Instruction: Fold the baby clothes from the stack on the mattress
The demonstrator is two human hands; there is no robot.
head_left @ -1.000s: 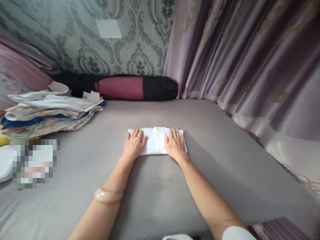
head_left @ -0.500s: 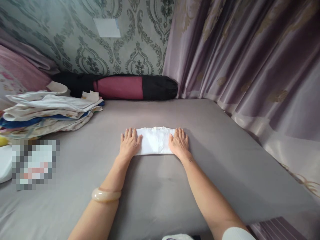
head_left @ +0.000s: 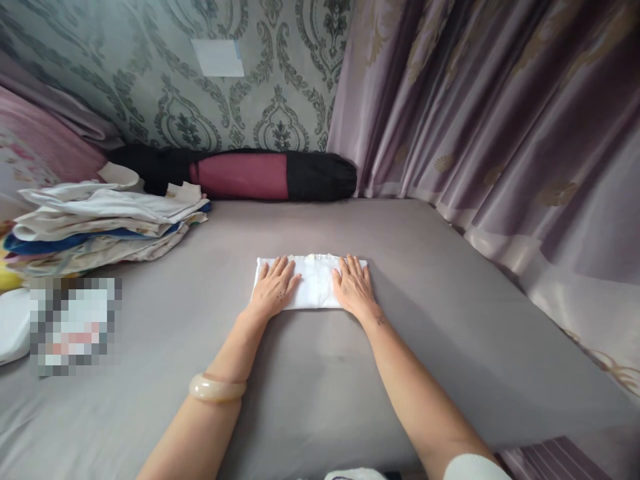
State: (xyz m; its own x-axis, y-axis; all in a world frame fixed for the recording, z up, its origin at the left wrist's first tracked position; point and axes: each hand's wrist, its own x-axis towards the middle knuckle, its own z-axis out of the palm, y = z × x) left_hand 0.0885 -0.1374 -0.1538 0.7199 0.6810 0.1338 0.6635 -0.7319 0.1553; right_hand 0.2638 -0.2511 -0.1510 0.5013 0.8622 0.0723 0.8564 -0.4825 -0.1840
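A white folded garment lies as a flat, wide rectangle on the grey bed sheet. My left hand rests palm down on its left part, fingers stretched out and slightly spread. On the right part lies my right hand, also flat with its fingers apart. Between the two hands the cloth's middle shows, with a slightly ruffled far edge. What kind of garment it is, I cannot tell. A pale bangle circles my left forearm.
A stack of clothes sits at the left, with a white object and a blurred-out item nearer me. Along the patterned wall lies a long black and maroon bag. Purple curtains hang along the right side.
My left hand has slid right, inward from the garment's left end, uncovering that corner. My right hand has shifted slightly left. The garment stays in about the same place.
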